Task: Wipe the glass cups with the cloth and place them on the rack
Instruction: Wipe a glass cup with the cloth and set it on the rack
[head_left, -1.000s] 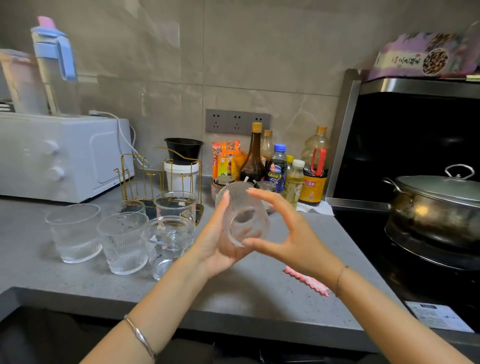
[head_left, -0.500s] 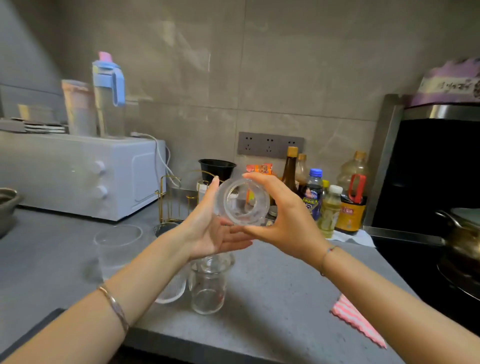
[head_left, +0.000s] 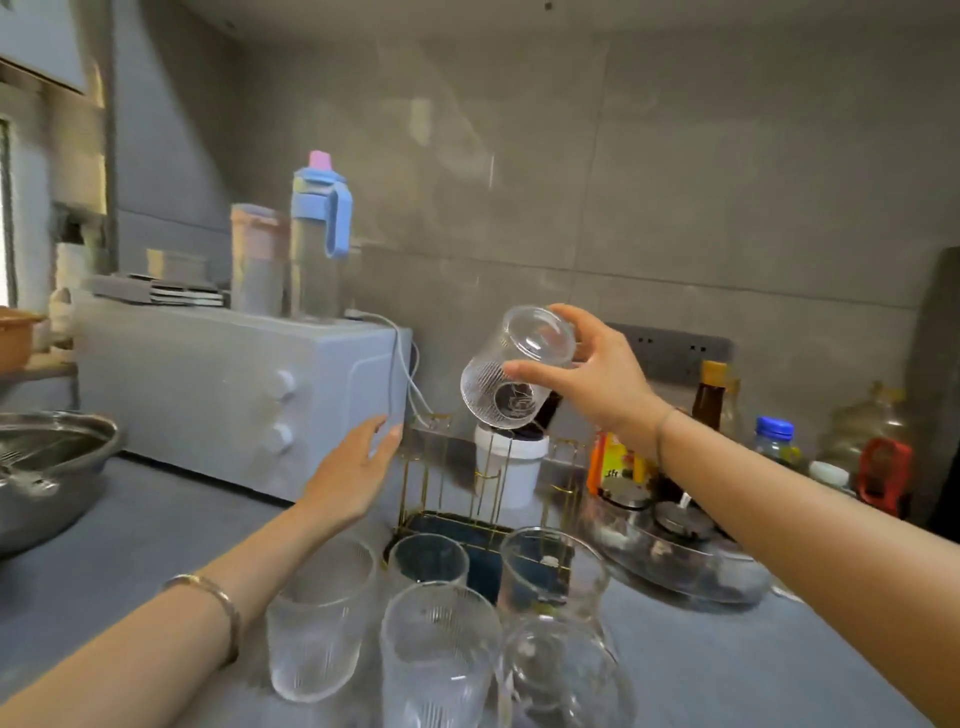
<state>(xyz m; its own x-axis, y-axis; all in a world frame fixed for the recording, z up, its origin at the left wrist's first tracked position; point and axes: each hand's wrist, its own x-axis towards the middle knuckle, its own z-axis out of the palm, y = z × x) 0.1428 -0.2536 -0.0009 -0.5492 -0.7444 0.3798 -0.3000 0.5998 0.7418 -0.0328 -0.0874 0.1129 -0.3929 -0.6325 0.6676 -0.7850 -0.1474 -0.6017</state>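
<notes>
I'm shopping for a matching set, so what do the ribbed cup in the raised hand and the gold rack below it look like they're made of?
The ribbed clear cup in the right hand looks like glass: see-through, glossy, fine vertical ridges. The gold wire rack seems thin metal rod with a shiny brass-coloured finish; whether plated or painted can't be told.
</notes>
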